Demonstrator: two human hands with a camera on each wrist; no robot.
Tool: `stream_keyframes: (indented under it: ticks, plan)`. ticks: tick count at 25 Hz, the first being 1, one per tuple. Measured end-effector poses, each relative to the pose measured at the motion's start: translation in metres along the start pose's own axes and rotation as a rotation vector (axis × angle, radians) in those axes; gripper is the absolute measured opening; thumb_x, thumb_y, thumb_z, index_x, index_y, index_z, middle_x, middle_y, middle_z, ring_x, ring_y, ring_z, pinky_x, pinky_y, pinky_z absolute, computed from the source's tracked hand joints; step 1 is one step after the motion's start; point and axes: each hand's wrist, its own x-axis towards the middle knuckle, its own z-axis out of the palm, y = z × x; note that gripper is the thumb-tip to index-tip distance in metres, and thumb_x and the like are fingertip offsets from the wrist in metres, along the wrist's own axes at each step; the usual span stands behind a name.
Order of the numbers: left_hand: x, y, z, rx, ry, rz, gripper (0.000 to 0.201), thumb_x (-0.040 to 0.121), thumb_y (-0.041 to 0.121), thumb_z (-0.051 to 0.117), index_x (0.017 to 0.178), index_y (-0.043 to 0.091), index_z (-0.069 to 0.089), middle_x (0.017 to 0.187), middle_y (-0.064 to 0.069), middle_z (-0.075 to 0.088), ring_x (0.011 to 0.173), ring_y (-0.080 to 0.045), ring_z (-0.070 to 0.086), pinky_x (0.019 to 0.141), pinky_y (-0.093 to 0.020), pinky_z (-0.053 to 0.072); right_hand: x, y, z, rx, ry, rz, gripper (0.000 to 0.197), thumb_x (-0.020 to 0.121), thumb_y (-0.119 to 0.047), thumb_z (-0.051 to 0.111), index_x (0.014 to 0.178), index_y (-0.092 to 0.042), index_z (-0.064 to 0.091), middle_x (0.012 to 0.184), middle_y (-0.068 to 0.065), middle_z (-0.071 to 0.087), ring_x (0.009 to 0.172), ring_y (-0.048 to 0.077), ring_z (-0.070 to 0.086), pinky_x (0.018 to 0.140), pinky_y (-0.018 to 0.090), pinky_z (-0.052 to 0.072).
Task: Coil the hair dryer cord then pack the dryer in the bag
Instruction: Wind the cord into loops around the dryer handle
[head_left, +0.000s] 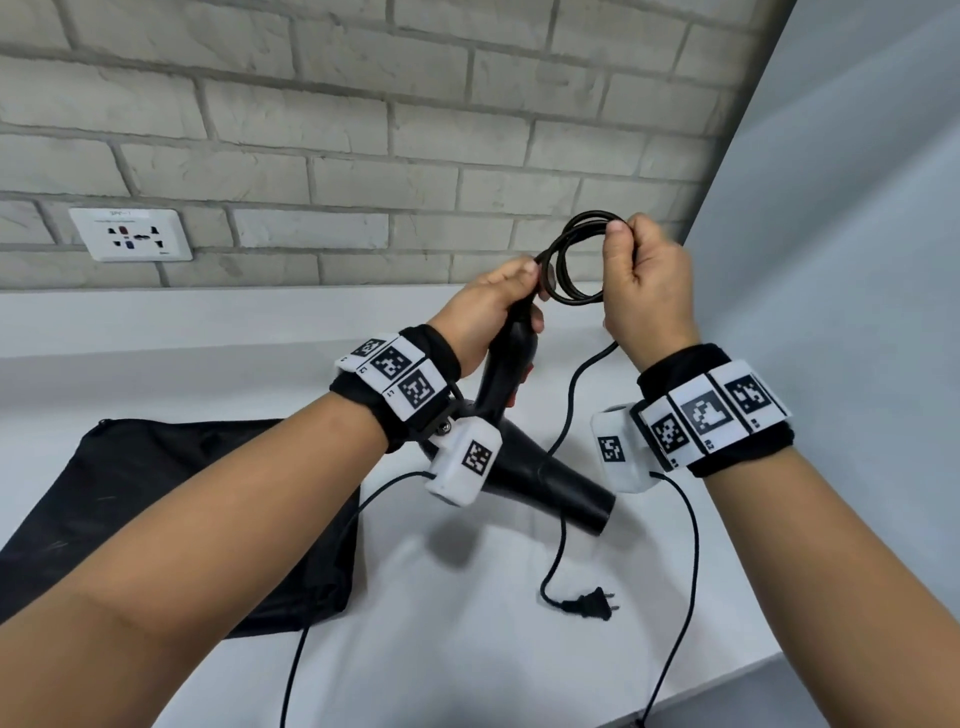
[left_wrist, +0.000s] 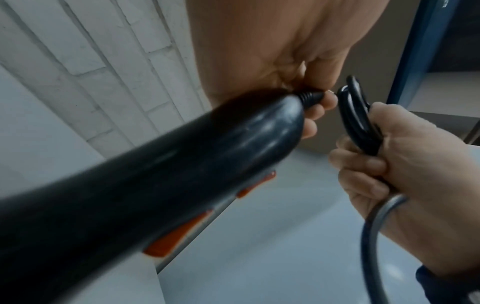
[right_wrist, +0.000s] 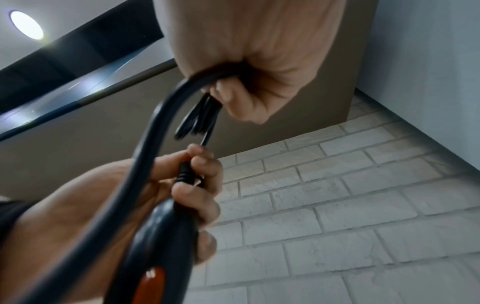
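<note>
A black hair dryer with orange switches hangs nozzle-down above the white counter. My left hand grips the top of its handle near the cord's ribbed strain relief. Beside it, my right hand holds several loops of the black cord in a fist, the coil standing between the two hands. The loose cord trails down to the counter and ends at the plug. A flat black bag lies on the counter at the left, under my left forearm.
A grey brick wall with a white socket plate stands behind the counter. A pale wall closes the right side. Thin black wrist-camera cables hang over the counter's front edge.
</note>
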Motion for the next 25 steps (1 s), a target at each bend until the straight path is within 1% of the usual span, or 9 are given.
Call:
stream_keyframes:
  ticks: [3, 5, 7, 10, 15, 18, 20, 22, 25]
  plan:
    - [0.005, 0.002, -0.001, 0.015, 0.005, 0.021, 0.032, 0.098, 0.030, 0.036, 0.085, 0.025, 0.065, 0.085, -0.010, 0.060, 0.041, -0.017, 0.046, 0.053, -0.031, 0.045, -0.006, 0.008, 0.001, -0.063, 0.010, 0.000, 0.034, 0.090, -0.024, 0.036, 0.058, -0.023, 0.027, 0.047, -0.009, 0.028, 0.043, 0.001, 0.041, 0.041, 0.011, 0.026]
    - [0.006, 0.002, 0.001, -0.032, 0.018, 0.040, 0.032, 0.099, 0.023, 0.034, 0.087, 0.021, 0.063, 0.094, -0.001, 0.069, 0.039, -0.010, 0.045, 0.054, -0.027, 0.042, -0.011, 0.012, 0.004, -0.091, 0.000, 0.023, 0.031, 0.090, -0.025, 0.034, 0.060, -0.020, 0.029, 0.047, -0.009, 0.029, 0.041, 0.005, 0.038, 0.041, 0.015, 0.025]
    - [0.006, 0.004, 0.004, -0.069, 0.021, 0.021, 0.027, 0.100, 0.018, 0.030, 0.089, 0.016, 0.055, 0.085, 0.010, 0.074, 0.036, -0.008, 0.042, 0.050, -0.024, 0.041, -0.015, 0.014, 0.006, -0.092, -0.001, 0.037, 0.026, 0.091, -0.025, 0.034, 0.067, -0.013, 0.035, 0.048, -0.009, 0.030, 0.042, 0.005, 0.032, 0.045, 0.023, 0.019]
    - [0.005, 0.005, 0.006, -0.081, 0.002, 0.004, 0.028, 0.101, 0.018, 0.026, 0.089, 0.014, 0.051, 0.072, 0.011, 0.071, 0.033, -0.008, 0.037, 0.048, -0.023, 0.040, -0.016, 0.015, 0.009, -0.095, 0.001, 0.032, 0.024, 0.091, -0.024, 0.034, 0.071, -0.011, 0.038, 0.048, -0.010, 0.031, 0.043, 0.004, 0.030, 0.045, 0.022, 0.019]
    - [0.005, 0.011, 0.009, -0.042, -0.046, -0.020, 0.037, 0.102, 0.029, 0.021, 0.087, 0.017, 0.052, 0.054, 0.011, 0.048, 0.029, -0.006, 0.021, 0.044, -0.022, 0.037, -0.012, 0.015, 0.013, -0.104, -0.055, 0.028, 0.031, 0.092, -0.021, 0.035, 0.061, -0.019, 0.033, 0.048, -0.009, 0.031, 0.043, 0.004, 0.030, 0.042, 0.006, 0.028]
    - [0.004, 0.017, 0.012, -0.002, -0.071, -0.018, 0.047, 0.098, 0.046, 0.020, 0.084, 0.017, 0.053, 0.052, 0.010, 0.036, 0.028, -0.005, 0.018, 0.043, -0.023, 0.033, -0.013, 0.018, 0.016, -0.075, -0.086, 0.051, 0.029, 0.090, -0.024, 0.032, 0.064, -0.014, 0.037, 0.048, -0.007, 0.031, 0.042, 0.007, 0.031, 0.043, 0.009, 0.028]
    - [0.005, 0.021, 0.012, 0.053, -0.064, 0.016, 0.038, 0.099, 0.041, 0.027, 0.080, 0.016, 0.048, 0.048, 0.011, 0.035, 0.028, -0.004, 0.018, 0.041, -0.020, 0.032, -0.014, 0.020, 0.012, -0.039, -0.122, 0.050, 0.028, 0.089, -0.025, 0.032, 0.067, -0.013, 0.041, 0.049, -0.001, 0.037, 0.043, 0.010, 0.038, 0.044, 0.016, 0.029]
    - [0.006, 0.024, 0.011, 0.092, -0.067, 0.015, 0.035, 0.100, 0.036, 0.028, 0.075, 0.018, 0.043, 0.045, 0.012, 0.035, 0.028, -0.004, 0.017, 0.040, -0.019, 0.030, -0.013, 0.020, 0.006, -0.012, -0.176, 0.026, 0.024, 0.092, -0.021, 0.033, 0.092, -0.009, 0.054, 0.063, 0.013, 0.056, 0.055, 0.017, 0.051, 0.053, 0.023, 0.036]
    - [0.008, 0.025, 0.010, 0.138, -0.083, -0.014, 0.036, 0.100, 0.037, 0.027, 0.072, 0.019, 0.041, 0.044, 0.011, 0.040, 0.027, -0.004, 0.018, 0.039, -0.018, 0.029, -0.005, 0.011, -0.002, -0.048, -0.296, -0.107, 0.047, 0.088, -0.004, 0.031, 0.133, -0.013, 0.041, 0.111, 0.015, 0.060, 0.087, 0.009, 0.051, 0.081, 0.016, 0.040]
